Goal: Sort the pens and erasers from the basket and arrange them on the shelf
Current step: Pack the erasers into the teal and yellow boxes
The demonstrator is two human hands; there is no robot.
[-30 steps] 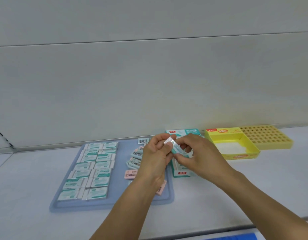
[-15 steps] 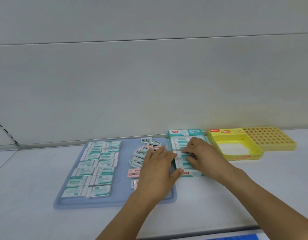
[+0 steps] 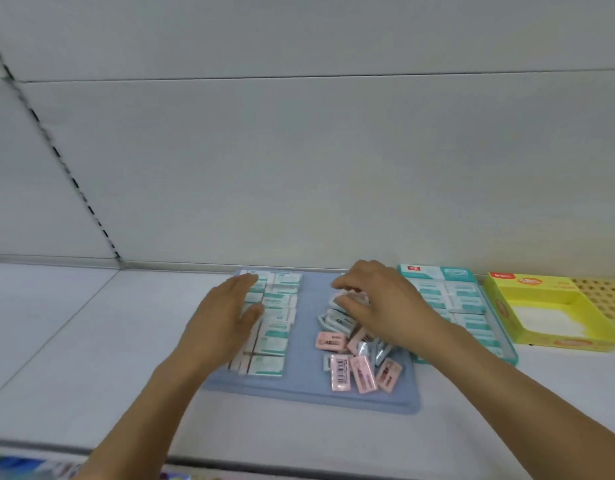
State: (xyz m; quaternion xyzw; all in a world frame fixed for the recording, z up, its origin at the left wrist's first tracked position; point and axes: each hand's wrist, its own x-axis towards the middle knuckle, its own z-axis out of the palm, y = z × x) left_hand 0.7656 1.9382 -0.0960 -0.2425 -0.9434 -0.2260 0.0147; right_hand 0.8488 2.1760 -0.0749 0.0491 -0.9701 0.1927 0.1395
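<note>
right hand (image 3: 378, 303) on loose erasers (image 3: 351, 341), tray (image 3: 306, 386)

Right hand (image 3: 382, 303) has moved from the teal cardboard box (image 3: 472, 299) to the loose eraser pile (image 3: 351, 337); left hand (image 3: 226, 320) now lies flat over the rowed white-and-teal erasers (image 3: 274, 327).

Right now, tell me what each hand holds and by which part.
The left hand lies flat over the rows of white-and-teal erasers, holding nothing. The right hand curls over the loose eraser pile; any pinch is hidden.

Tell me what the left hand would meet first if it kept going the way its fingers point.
Probably the far teal-and-white erasers on the blue tray; the left hand already lies over those rows, height unclear.
</note>
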